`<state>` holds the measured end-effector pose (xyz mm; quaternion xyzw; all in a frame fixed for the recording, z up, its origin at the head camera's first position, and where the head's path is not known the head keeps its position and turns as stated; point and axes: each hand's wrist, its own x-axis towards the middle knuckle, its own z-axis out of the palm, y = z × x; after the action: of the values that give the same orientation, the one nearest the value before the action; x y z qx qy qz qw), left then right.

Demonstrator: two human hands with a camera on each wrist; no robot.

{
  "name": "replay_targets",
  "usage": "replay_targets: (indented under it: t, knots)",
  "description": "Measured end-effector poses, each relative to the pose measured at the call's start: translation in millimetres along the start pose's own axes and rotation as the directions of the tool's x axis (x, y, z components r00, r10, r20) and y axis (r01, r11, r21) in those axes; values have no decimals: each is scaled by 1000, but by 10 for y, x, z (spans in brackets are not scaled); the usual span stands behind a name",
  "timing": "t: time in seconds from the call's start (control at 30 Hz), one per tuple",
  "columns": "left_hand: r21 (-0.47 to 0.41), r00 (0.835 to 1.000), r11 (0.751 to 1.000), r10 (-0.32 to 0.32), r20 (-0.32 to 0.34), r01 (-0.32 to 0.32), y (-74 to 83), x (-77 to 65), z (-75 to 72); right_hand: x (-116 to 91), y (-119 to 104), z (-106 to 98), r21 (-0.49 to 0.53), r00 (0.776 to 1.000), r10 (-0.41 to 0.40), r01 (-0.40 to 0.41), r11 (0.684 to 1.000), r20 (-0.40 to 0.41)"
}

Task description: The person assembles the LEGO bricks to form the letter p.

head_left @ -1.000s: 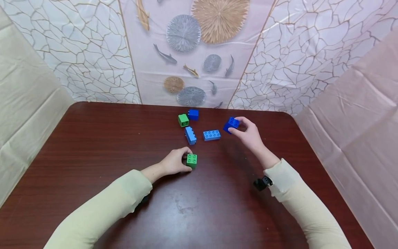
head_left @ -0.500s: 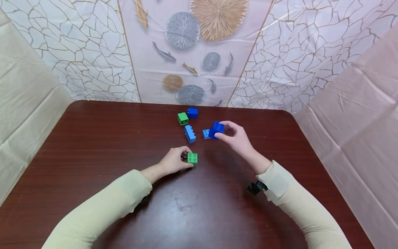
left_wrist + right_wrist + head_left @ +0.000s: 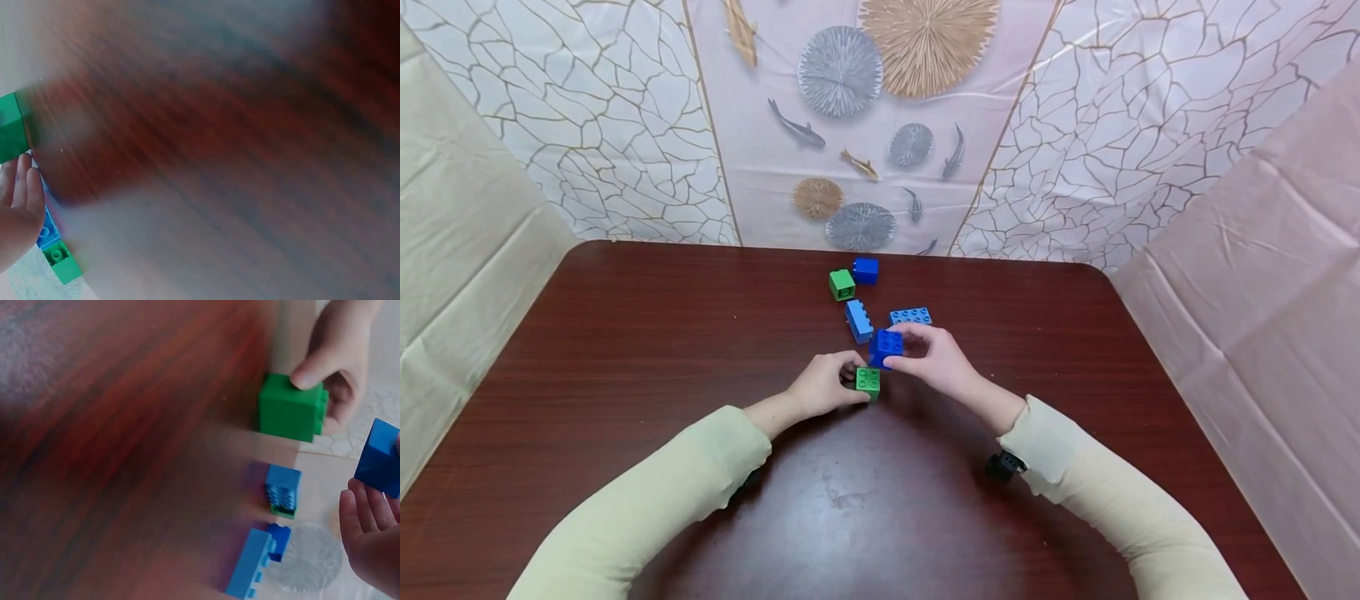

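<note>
In the head view my left hand [image 3: 820, 387] pinches a green toy building brick [image 3: 868, 381], studs up, at mid-table. That green brick [image 3: 12, 128] is cut off at the left edge of the left wrist view. My right hand [image 3: 943, 363] holds a dark blue brick [image 3: 887, 347] between thumb and fingers, just behind the green one. Its studs also face up, and it is raised off the table. In the right wrist view the blue brick [image 3: 380, 456] shows apart from the green brick [image 3: 289, 411].
Behind the hands a light blue brick [image 3: 858, 322] lies on its side. Another light blue brick [image 3: 911, 316] sits studs up, partly behind my right hand. Farther back, a green brick [image 3: 842, 285] lies tipped beside a dark blue brick [image 3: 865, 271]. Patterned cloth walls [image 3: 842, 150] border the table.
My right hand has carried the dark blue brick leftward and nearer, passing in front of the light blue brick, to beside the green brick. The left hand has shifted only slightly right.
</note>
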<state>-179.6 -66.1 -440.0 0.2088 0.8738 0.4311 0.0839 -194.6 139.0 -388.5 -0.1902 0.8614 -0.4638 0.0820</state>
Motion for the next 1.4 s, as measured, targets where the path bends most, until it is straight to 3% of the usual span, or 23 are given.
replay_targets:
  t: [0.33,0.83,1.4]
  knots:
    - [38,1000,999,-2,17,1,-19,15,-8,6,116,174,-6,998,9,-8,1000,66]
    - [24,1000,1000,18,15,-18,-42,24,7,-26,152,217,-4,996,6,-5,1000,94]
    - [54,1000,998,30,3,-30,-25,25,-15,-32,150,243,-143,988,-119,133,981,101]
